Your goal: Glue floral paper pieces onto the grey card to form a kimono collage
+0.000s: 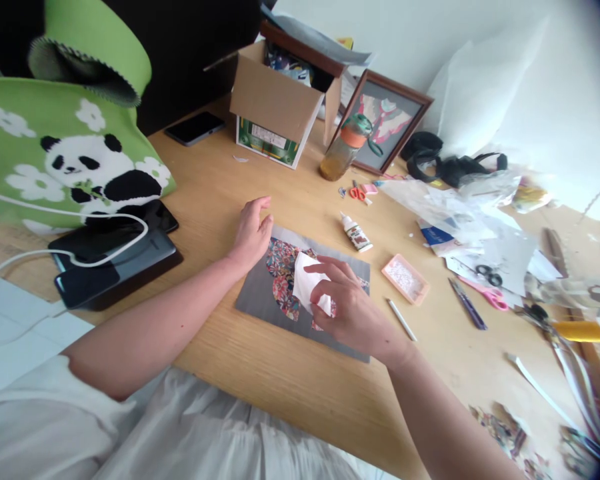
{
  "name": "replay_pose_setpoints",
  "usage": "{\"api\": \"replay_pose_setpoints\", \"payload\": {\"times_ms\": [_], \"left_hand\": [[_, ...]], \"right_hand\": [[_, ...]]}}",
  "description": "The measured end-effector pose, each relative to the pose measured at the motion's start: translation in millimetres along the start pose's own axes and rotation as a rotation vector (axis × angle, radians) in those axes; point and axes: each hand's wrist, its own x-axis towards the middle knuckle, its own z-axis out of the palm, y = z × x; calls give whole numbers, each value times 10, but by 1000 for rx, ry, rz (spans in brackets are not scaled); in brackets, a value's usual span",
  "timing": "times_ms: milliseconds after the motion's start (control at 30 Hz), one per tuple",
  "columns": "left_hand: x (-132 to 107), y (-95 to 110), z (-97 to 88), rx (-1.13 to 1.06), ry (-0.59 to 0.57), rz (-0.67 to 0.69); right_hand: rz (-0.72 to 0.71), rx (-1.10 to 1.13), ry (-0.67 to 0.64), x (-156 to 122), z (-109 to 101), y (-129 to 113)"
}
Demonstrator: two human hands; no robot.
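Observation:
A grey card (pixel 260 300) with a floral patterned paper shape (pixel 280 267) on it lies on the wooden table (pixel 220 193) in front of me. My left hand (pixel 253 230) rests at the card's far left corner, fingers loosely curled and holding nothing. My right hand (pixel 347 303) is over the card's right half and pinches a white piece of paper (pixel 307 283) between thumb and fingers, just above the floral shape.
A small glue bottle (pixel 356 232), a pink tray of beads (pixel 405 279), a white stick (pixel 401 319), scissors (pixel 487 290) and paper clutter lie to the right. A cardboard box (pixel 275 100), drink bottle (pixel 345 147) and framed picture (pixel 393 120) stand behind. Phones (pixel 115 257) and a panda bag (pixel 65 153) sit left.

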Motion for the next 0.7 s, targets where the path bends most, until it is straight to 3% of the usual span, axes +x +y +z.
{"api": "replay_pose_setpoints", "payload": {"times_ms": [167, 333, 533, 600, 700], "left_hand": [[52, -55, -23, -14, 30, -13], [128, -147, -54, -62, 117, -49], [176, -127, -100, -131, 233, -91], [194, -98, -138, -145, 263, -95], [228, -57, -194, -181, 313, -87]], "right_hand": [[78, 106, 54, 161, 33, -102], [16, 143, 43, 390, 166, -182], [14, -30, 278, 796, 117, -231], [26, -132, 262, 908, 276, -217], [33, -247, 102, 973, 656, -157]]}}
